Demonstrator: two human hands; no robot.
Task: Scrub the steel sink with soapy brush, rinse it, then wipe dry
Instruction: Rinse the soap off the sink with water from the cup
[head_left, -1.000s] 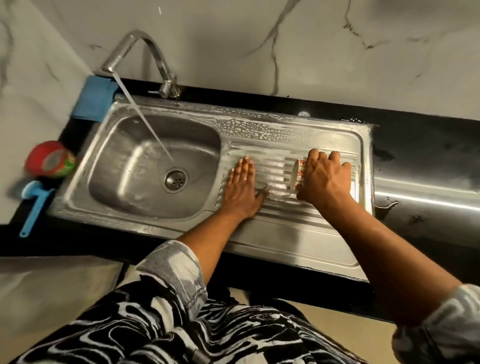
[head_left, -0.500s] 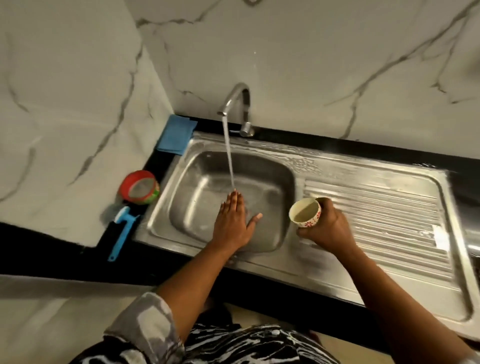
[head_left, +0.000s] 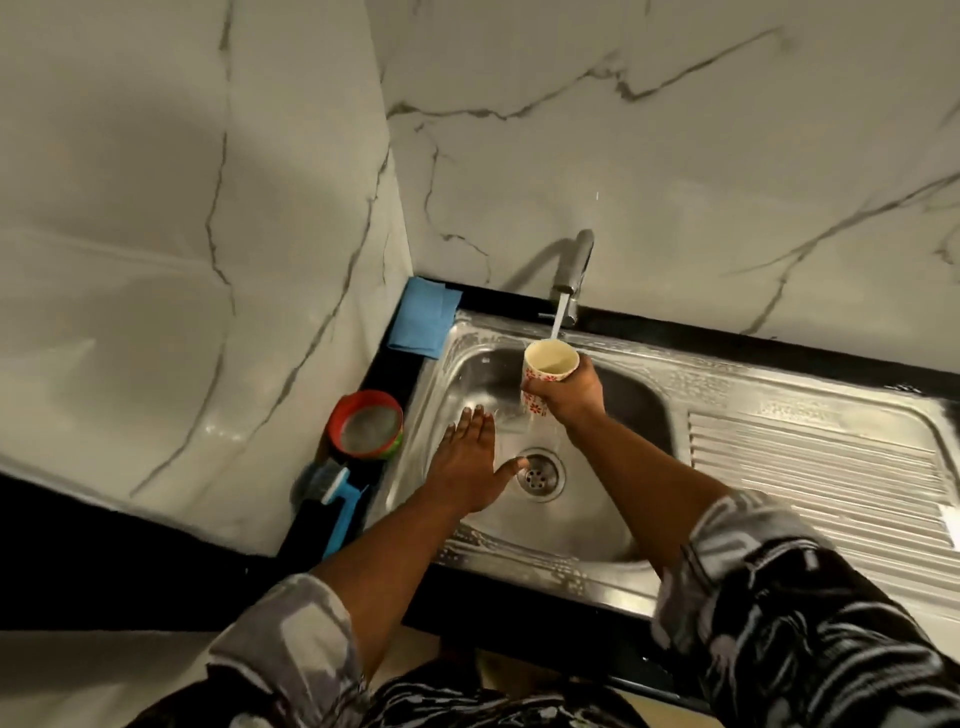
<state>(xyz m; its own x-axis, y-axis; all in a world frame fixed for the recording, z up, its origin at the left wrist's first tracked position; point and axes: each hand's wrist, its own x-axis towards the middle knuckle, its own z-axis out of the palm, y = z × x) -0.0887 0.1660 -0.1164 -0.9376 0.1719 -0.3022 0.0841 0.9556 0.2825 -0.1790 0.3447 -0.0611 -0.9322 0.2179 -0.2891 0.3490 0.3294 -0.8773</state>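
The steel sink (head_left: 644, 395) has a basin on the left and a ribbed drainboard (head_left: 810, 483) on the right. Water runs from the tap (head_left: 571, 270) into a small white cup (head_left: 546, 376) with red flowers, which my right hand (head_left: 571, 395) grips upright under the stream. My left hand (head_left: 467, 462) lies flat with straight fingers on the basin floor, its thumb beside the drain (head_left: 540, 474). A blue-handled brush (head_left: 340, 506) lies on the black counter left of the sink. A folded blue cloth (head_left: 423, 325) sits at the back left corner.
A red-rimmed round container (head_left: 366, 426) stands on the counter between cloth and brush. Marble walls close in behind and on the left. The black counter (head_left: 779, 338) edges the sink at the back.
My right hand has carried the cup from the drainboard side to under the tap. My left hand has shifted left and nearer within the basin, beside the drain. The view has swung left.
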